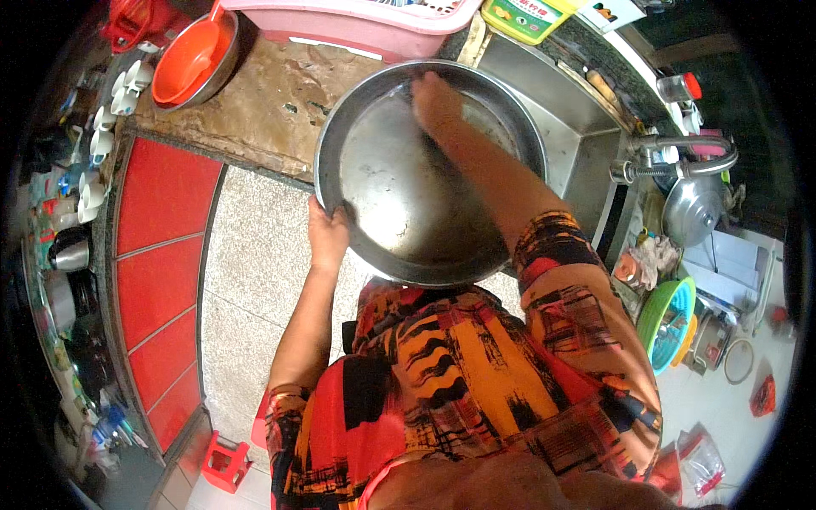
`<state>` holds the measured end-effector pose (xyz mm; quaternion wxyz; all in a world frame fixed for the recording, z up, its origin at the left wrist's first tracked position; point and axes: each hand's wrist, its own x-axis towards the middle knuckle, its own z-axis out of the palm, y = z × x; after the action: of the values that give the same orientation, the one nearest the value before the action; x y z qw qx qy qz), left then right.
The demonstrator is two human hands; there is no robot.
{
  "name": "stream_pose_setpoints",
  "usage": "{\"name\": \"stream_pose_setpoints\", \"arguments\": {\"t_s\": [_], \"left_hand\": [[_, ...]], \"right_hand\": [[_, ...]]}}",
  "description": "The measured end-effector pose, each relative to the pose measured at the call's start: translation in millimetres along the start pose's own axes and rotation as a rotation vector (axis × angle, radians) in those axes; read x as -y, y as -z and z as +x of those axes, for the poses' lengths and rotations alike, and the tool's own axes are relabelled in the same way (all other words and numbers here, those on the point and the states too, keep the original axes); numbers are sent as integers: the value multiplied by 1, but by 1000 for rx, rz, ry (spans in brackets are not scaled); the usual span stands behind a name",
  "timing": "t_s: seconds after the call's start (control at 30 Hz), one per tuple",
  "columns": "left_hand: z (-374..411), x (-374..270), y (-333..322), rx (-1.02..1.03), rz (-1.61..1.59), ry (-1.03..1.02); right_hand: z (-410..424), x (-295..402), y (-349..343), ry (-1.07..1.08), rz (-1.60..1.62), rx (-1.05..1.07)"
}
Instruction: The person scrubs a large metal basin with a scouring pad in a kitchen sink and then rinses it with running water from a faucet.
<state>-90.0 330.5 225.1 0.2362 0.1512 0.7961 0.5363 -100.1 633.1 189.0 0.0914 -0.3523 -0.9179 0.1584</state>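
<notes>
A large round metal pan (389,166), dark along its inner wall, is tilted over the counter edge and the sink. My left hand (329,234) grips its rim at the lower left, thumb on the inside. My right hand (436,102) is inside the pan near the far wall, its fingers curled and slightly blurred; whether something lies under them is hidden. The stainless steel sink (590,159) shows behind the pan on the right, with a curved metal faucet (685,167) beside it.
A brown stone counter (274,108) bears an orange plastic basin (191,60) in a metal bowl and a pink plastic basket (344,22). White cups (124,101) line the left side. A green basket (663,319) and a metal lid (693,210) are on the right. A red stool (226,462) stands on the floor.
</notes>
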Motion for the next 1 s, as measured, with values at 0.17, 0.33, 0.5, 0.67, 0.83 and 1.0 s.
{"name": "stream_pose_setpoints", "arguments": {"t_s": [0.17,0.33,0.5,0.67,0.83,1.0], "left_hand": [[4,24,-1,-91,84,-49],[-1,4,-1,-94,120,-46],[-3,7,-2,-150,147,-80],[2,17,-7,-136,155,-26],[-2,4,-7,-128,155,-91],[1,15,-5,-124,123,-28]], "right_hand": [[-46,65,-15,477,60,-85],[-43,40,-10,460,61,-105],[-48,-26,35,351,-154,-23],[-60,-73,44,341,-202,-106],[-70,-7,-4,254,164,-107],[-115,65,-5,543,183,-90]]}}
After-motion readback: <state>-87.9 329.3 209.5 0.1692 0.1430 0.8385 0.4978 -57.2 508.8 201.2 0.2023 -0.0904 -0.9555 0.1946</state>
